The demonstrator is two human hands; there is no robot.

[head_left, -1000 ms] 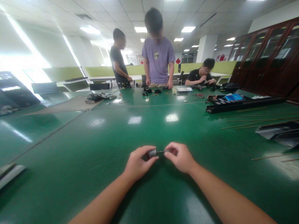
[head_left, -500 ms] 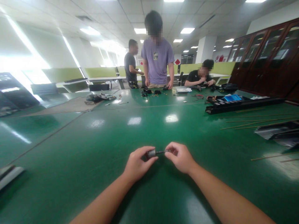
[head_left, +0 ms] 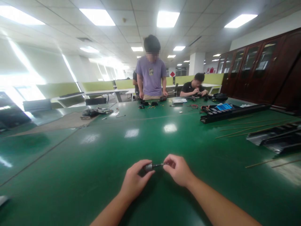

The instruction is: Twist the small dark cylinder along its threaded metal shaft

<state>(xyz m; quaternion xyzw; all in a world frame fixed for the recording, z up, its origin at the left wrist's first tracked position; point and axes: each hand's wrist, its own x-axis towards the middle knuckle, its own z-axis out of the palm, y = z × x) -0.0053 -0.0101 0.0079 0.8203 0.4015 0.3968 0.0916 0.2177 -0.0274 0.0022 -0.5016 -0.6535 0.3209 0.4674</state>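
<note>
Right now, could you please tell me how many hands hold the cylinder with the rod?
2: the left hand grips the cylinder; the right hand pinches the rod near its end.

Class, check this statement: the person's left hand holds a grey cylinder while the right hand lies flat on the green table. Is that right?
Not quite. The right hand isn't lying flat: it pinches the end of the thin dark rod, as the head view shows. The left hand does hold the grey cylinder, and the table is green.
</note>
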